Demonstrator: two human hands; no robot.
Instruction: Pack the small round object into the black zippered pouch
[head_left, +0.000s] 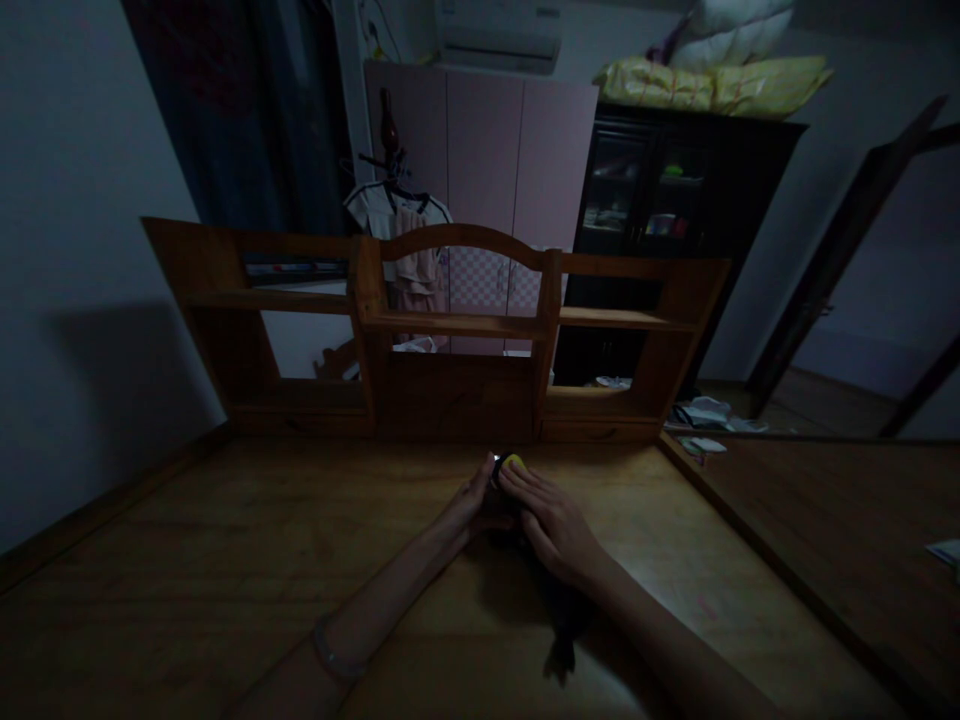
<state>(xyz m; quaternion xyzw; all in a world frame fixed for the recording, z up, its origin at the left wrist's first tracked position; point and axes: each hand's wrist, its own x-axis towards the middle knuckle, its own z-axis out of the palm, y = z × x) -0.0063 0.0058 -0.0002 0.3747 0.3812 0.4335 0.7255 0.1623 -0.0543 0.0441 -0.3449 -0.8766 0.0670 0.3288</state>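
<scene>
Both of my hands meet over the wooden desk top (420,610) and hold one small dark object with a rounded yellow part (512,462) at its far end. My left hand (472,505) grips it from the left side, with the thumb by a small bright white spot. From the right, my right hand (555,520) lies over it with its fingers bent onto the yellow part. The dim light and my fingers hide most of the object, so I cannot tell its kind. A dark strip with a ragged end (562,655) lies below my right hand; whether it joins the object is unclear.
A wooden shelf unit (457,322) stands along the desk's far edge. At the left is a wall (97,330). A raised wooden rim (750,530) borders the right side, with papers and bags (709,412) beyond. Behind stand a pink wardrobe (484,150) and a dark cabinet (720,200).
</scene>
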